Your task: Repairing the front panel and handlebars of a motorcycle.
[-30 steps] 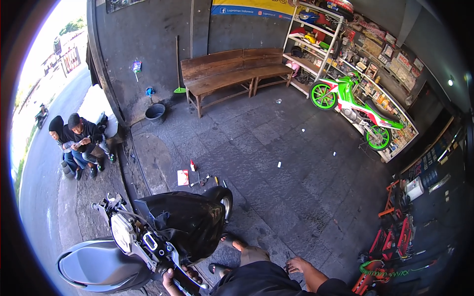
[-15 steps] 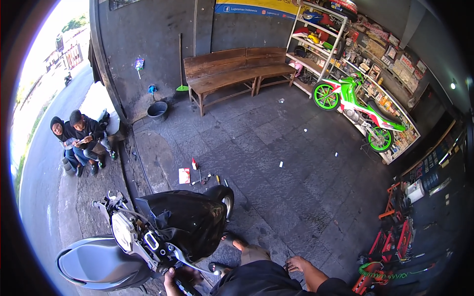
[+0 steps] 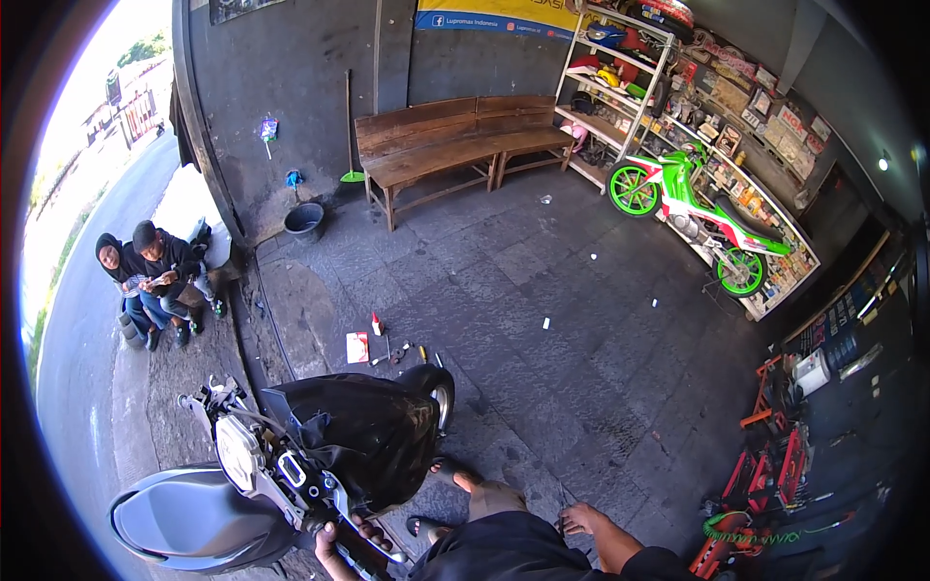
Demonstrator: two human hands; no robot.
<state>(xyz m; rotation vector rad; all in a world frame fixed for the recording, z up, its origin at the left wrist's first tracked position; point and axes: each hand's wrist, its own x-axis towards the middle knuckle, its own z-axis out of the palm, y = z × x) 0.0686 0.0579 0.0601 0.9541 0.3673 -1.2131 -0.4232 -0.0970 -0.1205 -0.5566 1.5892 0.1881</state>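
Observation:
At the lower left stands a scooter with its dark front panels (image 3: 368,426), grey seat (image 3: 184,513) and exposed handlebar and gauge (image 3: 291,472). My left hand (image 3: 351,544) is closed around the handlebar grip, thumb on one side, fingers reaching over the silver brake lever (image 3: 341,499). Beside my right thigh hangs my right hand (image 3: 581,520), its fingers curled. A thin dark shape shows at its fingertips, too small to name. My sandalled feet (image 3: 455,474) are next to the scooter's front.
Small tools, a red-capped bottle (image 3: 377,323) and a red-white box (image 3: 357,347) lie beyond the front wheel. A wooden bench (image 3: 426,165) and black bucket (image 3: 305,221) line the wall. Right are a green motorcycle (image 3: 693,198) and red tool trays (image 3: 765,470). Two people (image 3: 160,271) sit left.
My left hand's fingers have come up over the brake lever, and the lever's tip sits lower. The whole view has shifted slightly; my right hand stays by my thigh.

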